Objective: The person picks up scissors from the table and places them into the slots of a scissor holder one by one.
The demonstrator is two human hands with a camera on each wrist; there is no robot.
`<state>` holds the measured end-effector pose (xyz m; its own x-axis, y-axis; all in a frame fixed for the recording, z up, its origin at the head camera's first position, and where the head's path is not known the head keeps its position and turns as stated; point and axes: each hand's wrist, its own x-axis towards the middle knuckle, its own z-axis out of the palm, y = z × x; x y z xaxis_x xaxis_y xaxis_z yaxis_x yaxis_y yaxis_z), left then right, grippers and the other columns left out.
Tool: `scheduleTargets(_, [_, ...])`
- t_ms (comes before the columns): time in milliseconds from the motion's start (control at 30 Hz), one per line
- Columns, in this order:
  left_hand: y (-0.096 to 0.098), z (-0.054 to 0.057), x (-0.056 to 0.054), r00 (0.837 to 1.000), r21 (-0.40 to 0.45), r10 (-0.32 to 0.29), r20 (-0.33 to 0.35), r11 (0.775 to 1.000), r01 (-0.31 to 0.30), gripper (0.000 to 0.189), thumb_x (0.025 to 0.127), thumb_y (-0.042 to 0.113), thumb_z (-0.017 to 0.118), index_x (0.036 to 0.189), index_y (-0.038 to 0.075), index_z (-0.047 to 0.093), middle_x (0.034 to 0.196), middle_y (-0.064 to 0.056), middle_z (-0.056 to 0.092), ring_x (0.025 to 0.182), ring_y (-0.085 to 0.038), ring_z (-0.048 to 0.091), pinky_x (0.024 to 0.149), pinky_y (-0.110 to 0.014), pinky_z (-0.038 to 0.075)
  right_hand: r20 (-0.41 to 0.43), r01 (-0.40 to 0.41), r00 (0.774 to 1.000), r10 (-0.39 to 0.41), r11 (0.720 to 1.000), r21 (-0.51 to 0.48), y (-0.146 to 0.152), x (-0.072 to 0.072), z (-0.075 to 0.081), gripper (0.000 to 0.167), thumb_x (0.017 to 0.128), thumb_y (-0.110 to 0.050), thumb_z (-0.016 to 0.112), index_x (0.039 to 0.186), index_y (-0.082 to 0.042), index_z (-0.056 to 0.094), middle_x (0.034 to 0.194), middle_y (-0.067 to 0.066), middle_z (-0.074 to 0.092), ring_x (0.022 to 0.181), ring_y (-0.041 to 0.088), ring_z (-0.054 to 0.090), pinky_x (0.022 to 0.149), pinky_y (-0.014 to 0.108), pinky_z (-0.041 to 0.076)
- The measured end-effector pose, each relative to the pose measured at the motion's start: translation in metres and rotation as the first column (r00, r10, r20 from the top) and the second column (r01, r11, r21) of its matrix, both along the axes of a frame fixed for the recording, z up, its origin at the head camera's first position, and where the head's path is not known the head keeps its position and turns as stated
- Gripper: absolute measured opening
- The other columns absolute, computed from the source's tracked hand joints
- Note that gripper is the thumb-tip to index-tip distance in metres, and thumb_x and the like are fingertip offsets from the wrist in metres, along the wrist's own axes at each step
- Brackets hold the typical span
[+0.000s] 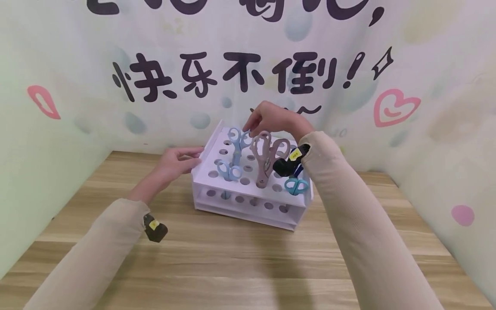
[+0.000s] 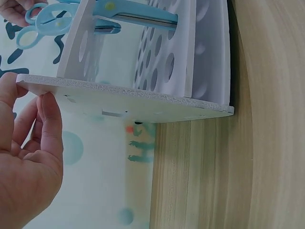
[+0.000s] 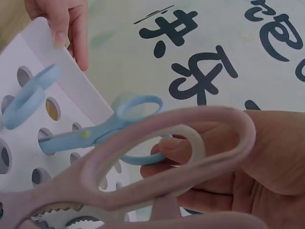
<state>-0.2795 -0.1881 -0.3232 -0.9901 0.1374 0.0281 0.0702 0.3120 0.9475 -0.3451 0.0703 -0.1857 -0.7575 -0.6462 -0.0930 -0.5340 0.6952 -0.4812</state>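
A white rack [image 1: 248, 191] with rows of round holes stands on the table, holding several pairs of scissors upright. My left hand [image 1: 172, 162] pinches the top edge of the rack's left side panel [image 2: 119, 98] between thumb and fingers. At the back of the rack, my right hand [image 1: 273, 117] pinches one handle loop of the light blue scissors [image 3: 78, 139], whose blades still sit in a hole. In front of that hand rise the large pinkish-brown scissors [image 1: 262, 172], partly covering it in the right wrist view. Small light blue scissors [image 1: 224, 171] stand at the front left.
Small teal scissors [image 1: 296, 187] sit in the rack's front right corner. Something dark blue [image 1: 298, 171] beside them is mostly hidden by the right wrist camera [image 1: 284, 167]. Behind the rack hangs a printed cloth [image 1: 186, 112]; the wooden table [image 1: 217, 267] extends in front.
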Motion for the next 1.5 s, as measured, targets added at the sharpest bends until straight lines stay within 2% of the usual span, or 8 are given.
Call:
scheduleTargets(300, [0.001, 0.001, -0.002, 1.0, 0.008, -0.007, 0.007, 1.0, 0.007, 0.042, 0.089, 0.013, 0.06, 0.13, 0.008, 0.052, 0.125, -0.015, 0.051, 0.112, -0.029, 0.052, 0.084, -0.033, 0.051, 0.145, -0.003, 0.989, 0.01, 0.999, -0.044, 0.002, -0.011, -0.008, 0.023, 0.08, 0.001, 0.067, 0.103, -0.004, 0.07, 0.096, 0.008, 0.068, 0.082, 0.019, 0.06, 0.07, 0.025, 0.051])
scheduleTargets(567, [0.001, -0.001, -0.001, 1.0, 0.02, -0.005, 0.001, 1.0, 0.005, 0.042, 0.088, 0.011, 0.06, 0.13, 0.006, 0.052, 0.126, -0.014, 0.053, 0.108, -0.028, 0.054, 0.082, -0.032, 0.052, 0.278, 0.035, 0.96, -0.022, 0.999, -0.041, -0.004, -0.012, -0.019, 0.019, 0.08, 0.002, 0.067, 0.097, -0.005, 0.072, 0.095, 0.009, 0.067, 0.084, 0.022, 0.062, 0.072, 0.03, 0.051])
scheduleTargets(833, [0.001, -0.001, 0.0, 1.0, 0.029, -0.006, 0.001, 1.0, 0.006, 0.042, 0.089, 0.012, 0.06, 0.13, 0.006, 0.052, 0.13, -0.013, 0.051, 0.109, -0.028, 0.053, 0.082, -0.031, 0.052, 0.323, 0.029, 0.946, -0.022, 0.999, -0.018, -0.006, -0.014, -0.023, 0.023, 0.083, 0.008, 0.058, 0.095, -0.006, 0.072, 0.095, 0.01, 0.066, 0.083, 0.023, 0.06, 0.071, 0.031, 0.05])
scheduleTargets(967, [-0.001, -0.001, -0.001, 1.0, 0.042, -0.014, -0.002, 0.999, 0.014, 0.042, 0.088, 0.011, 0.06, 0.129, 0.005, 0.052, 0.129, -0.014, 0.051, 0.11, -0.028, 0.053, 0.082, -0.031, 0.052, 0.371, 0.024, 0.928, -0.024, 1.0, 0.004, -0.005, -0.015, -0.024, 0.021, 0.082, 0.006, 0.061, 0.096, -0.004, 0.072, 0.096, 0.012, 0.066, 0.083, 0.023, 0.06, 0.074, 0.032, 0.05])
scheduleTargets(1100, [-0.002, -0.003, -0.001, 1.0, 0.048, -0.012, 0.0, 0.999, 0.012, 0.042, 0.088, 0.01, 0.06, 0.129, 0.005, 0.052, 0.128, -0.015, 0.051, 0.11, -0.028, 0.053, 0.081, -0.03, 0.052, 0.37, -0.015, 0.929, 0.013, 1.0, 0.002, -0.005, -0.018, -0.027, 0.02, 0.081, 0.004, 0.064, 0.097, -0.004, 0.072, 0.097, 0.011, 0.067, 0.084, 0.022, 0.059, 0.073, 0.033, 0.049])
scheduleTargets(1300, [-0.002, -0.002, -0.002, 1.0, 0.036, -0.011, -0.009, 0.999, 0.011, 0.042, 0.088, 0.01, 0.06, 0.129, 0.005, 0.052, 0.128, -0.015, 0.052, 0.11, -0.028, 0.053, 0.081, -0.031, 0.053, 0.425, 0.009, 0.905, 0.013, 0.999, -0.05, -0.001, -0.021, -0.034, 0.018, 0.081, 0.004, 0.065, 0.097, -0.001, 0.07, 0.099, 0.017, 0.065, 0.086, 0.023, 0.059, 0.079, 0.036, 0.048])
scheduleTargets(1500, [-0.002, -0.001, -0.002, 1.0, 0.034, -0.01, -0.006, 0.999, 0.01, 0.042, 0.088, 0.01, 0.06, 0.129, 0.005, 0.053, 0.129, -0.014, 0.051, 0.109, -0.028, 0.053, 0.081, -0.032, 0.053, 0.435, -0.001, 0.899, 0.047, 0.994, -0.107, 0.001, -0.021, -0.04, 0.02, 0.079, 0.005, 0.066, 0.099, 0.002, 0.069, 0.085, 0.017, 0.066, 0.076, 0.021, 0.061, 0.068, 0.027, 0.049])
